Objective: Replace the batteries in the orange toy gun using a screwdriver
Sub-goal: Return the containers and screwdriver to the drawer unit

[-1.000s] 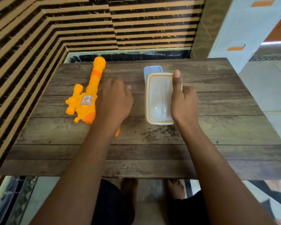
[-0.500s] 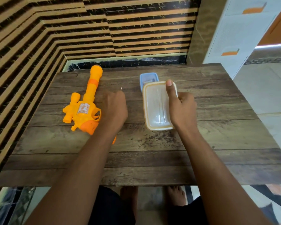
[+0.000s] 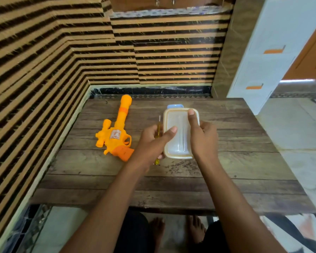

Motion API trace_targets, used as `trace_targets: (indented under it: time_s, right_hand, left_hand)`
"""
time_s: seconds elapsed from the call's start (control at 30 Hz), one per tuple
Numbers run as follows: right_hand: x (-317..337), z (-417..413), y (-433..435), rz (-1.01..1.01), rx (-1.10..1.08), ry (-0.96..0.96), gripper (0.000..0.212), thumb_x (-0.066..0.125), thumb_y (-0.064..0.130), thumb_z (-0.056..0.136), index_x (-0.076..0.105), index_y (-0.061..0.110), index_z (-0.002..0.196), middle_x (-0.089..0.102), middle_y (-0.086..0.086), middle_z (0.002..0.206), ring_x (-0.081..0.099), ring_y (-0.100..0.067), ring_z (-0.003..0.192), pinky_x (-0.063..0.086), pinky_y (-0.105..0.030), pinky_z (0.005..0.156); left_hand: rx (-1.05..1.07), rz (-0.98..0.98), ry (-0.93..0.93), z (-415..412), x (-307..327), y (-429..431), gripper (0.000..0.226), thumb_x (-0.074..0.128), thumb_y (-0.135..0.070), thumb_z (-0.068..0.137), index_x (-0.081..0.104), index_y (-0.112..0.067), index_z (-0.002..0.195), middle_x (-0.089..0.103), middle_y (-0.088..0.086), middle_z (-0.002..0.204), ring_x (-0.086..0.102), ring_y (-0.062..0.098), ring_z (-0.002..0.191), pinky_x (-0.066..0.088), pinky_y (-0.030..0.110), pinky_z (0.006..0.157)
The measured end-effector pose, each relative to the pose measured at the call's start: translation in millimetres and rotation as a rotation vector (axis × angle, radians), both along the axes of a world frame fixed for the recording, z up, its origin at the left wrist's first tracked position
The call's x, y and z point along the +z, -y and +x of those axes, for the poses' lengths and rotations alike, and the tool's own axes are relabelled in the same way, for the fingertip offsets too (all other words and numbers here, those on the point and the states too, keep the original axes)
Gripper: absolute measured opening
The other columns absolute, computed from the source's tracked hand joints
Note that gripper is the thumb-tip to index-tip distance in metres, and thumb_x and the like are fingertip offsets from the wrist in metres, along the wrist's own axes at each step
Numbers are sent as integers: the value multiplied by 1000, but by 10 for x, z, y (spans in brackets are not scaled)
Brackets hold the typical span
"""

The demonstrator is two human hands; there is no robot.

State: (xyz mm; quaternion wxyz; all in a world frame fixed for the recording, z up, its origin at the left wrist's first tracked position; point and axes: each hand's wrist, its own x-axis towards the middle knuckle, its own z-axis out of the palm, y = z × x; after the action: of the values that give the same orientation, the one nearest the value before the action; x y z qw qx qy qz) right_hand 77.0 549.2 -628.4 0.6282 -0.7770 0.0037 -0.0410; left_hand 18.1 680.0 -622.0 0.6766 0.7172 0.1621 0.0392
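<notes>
Below the near edge of the tabletop (image 3: 244, 161), 2 bare feet (image 3: 195, 228) stand on the floor. Both forearms reach over that edge toward the middle of the wooden planks.

The left hand (image 3: 151, 145) is curled around a screwdriver (image 3: 158, 131) with a clear yellow handle. The butt of the handle sticks out below the hand toward the near edge, and the thin metal shaft points toward the far edge. The left thumb stretches rightward and lies flat on the lid (image 3: 181, 137) of a pale, translucent container (image 3: 179, 156), which sits at about the middle of the tabletop with its long side running near to far. The screwdriver lies just beside the container's left wall.

The right hand (image 3: 203, 141) grips the container from its right side. The thumb runs along the top of the lid toward the far right corner of the lid, and the other fingers are bent around the right wall.

The orange toy gun (image 3: 117, 136) lies flat on the left half of the tabletop, apart from both hands. Its darker orange grip points toward the near edge, and its long barrel reaches almost to the far edge. A small sight sticks out on the side toward the left edge.

Just beyond the container, a blue object (image 3: 175, 106) peeks out, mostly hidden. Past the far edge rises a striped wall (image 3: 171, 61), and a white cabinet (image 3: 274, 42) stands beyond the far right corner.
</notes>
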Motion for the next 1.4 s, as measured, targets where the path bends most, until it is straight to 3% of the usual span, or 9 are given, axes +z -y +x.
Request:
trace_targets:
  time_s: [0.13, 0.23, 0.4, 0.53, 0.7, 0.83, 1.1, 1.27, 1.4]
  right_hand:
    - [104, 20, -13, 55, -16, 39, 71, 44, 61, 105, 42, 13, 53, 50, 6, 43, 47, -6, 40, 37, -24, 45]
    - [21, 331, -8, 18, -102, 82, 80, 42, 65, 104, 57, -7, 72, 66, -19, 69, 62, -32, 64, 44, -34, 60]
    - [-386, 1021, -46, -183, -191, 98, 27, 70, 41, 94, 70, 16, 86, 69, 4, 76, 67, -14, 75, 45, -30, 66]
    - [-677, 1332, -253, -309, -63, 20, 47, 67, 60, 91, 75, 14, 99, 76, -2, 93, 70, -20, 89, 54, -35, 80]
    - [-709, 1466, -402, -451, 21, -116, 31, 82, 42, 85, 68, 15, 84, 69, 1, 80, 65, -20, 79, 47, -32, 70]
    - [-633, 1519, -461, -478, 77, -266, 38, 85, 42, 83, 66, 12, 72, 65, 3, 68, 63, -16, 65, 45, -31, 62]
    - [-94, 1563, -315, -248, 127, -523, 33, 74, 20, 95, 52, 11, 72, 53, -4, 68, 55, -19, 65, 44, -36, 65]
    - [627, 1389, -41, -68, 39, -516, 33, 71, 23, 97, 51, 19, 71, 53, -1, 68, 54, -19, 67, 45, -39, 64]
    - [1568, 1304, 203, 68, -107, -475, 32, 74, 30, 94, 53, 28, 70, 57, 0, 71, 59, -22, 73, 50, -46, 67]
  left_hand:
    - [19, 24, 20, 10, 68, -81, 20, 66, -33, 104, 70, -14, 104, 65, -7, 61, 54, 1, 42, 37, 18, 37]
    - [100, -20, -10, 157, 42, -263, 24, 67, -31, 103, 70, -8, 110, 70, -2, 70, 57, 0, 43, 37, 17, 37]
    - [165, -147, 7, 546, -161, -691, 44, 75, -42, 87, 72, -2, 107, 54, 10, 65, 39, 8, 39, 29, 19, 35]
    - [165, -151, -16, 897, -268, -905, 39, 75, -47, 78, 76, -14, 100, 58, 13, 70, 38, 9, 39, 28, 20, 35]
    - [146, -87, -99, 1145, -118, -966, 36, 72, -48, 79, 80, -17, 94, 65, 18, 77, 44, 14, 46, 30, 21, 39]
    - [174, -87, -188, 1208, 98, -1000, 44, 70, -45, 85, 75, -4, 100, 62, 19, 72, 47, 22, 52, 30, 20, 36]
    - [211, -83, -331, 1335, 610, -943, 55, 67, -36, 101, 62, 18, 110, 61, 23, 78, 51, 25, 55, 31, 19, 35]
    - [221, -129, -406, 1391, 1167, -819, 35, 67, -31, 102, 70, 3, 94, 61, 17, 74, 48, 23, 56, 28, 18, 34]
    - [164, -133, -417, 1426, 1930, -684, 43, 69, -30, 101, 66, 12, 105, 59, 20, 81, 48, 21, 54, 29, 19, 35]
